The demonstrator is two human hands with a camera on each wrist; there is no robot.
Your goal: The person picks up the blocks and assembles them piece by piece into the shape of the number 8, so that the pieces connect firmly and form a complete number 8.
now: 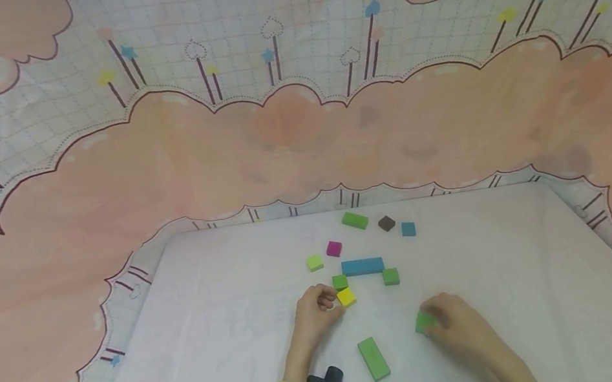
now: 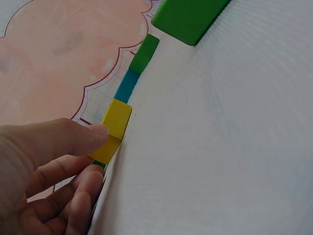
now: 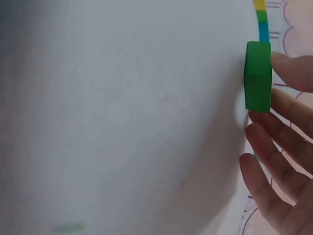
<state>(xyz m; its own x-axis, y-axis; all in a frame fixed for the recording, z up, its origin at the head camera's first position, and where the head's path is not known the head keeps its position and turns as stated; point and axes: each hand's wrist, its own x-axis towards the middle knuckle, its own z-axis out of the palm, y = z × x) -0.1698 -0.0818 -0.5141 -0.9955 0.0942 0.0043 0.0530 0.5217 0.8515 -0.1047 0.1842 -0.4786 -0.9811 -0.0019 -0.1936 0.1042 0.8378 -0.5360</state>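
Note:
Between thumb and fingers, my left hand (image 1: pixel 313 315) pinches a yellow block (image 1: pixel 347 297), right at the near side of a small green block (image 1: pixel 340 282). That green block and a second small green block (image 1: pixel 391 277) lie at the near corners of a long blue block (image 1: pixel 362 266). My right hand (image 1: pixel 458 324) grips another green block (image 1: pixel 423 322), farther right and nearer to me. In the right wrist view, the thumb and a finger meet this green block (image 3: pixel 257 77) while the other fingers are loosely bent. A long green block (image 1: pixel 373 359) lies between the two forearms.
Beyond the blue block lie a lime block (image 1: pixel 315 263), a magenta block (image 1: pixel 334 249), a green oblong block (image 1: pixel 355 220), a dark brown block (image 1: pixel 386 223) and a small blue block (image 1: pixel 408 229). All rest on a white tabletop (image 1: pixel 214 334), with patterned cloth (image 1: pixel 300 146) behind.

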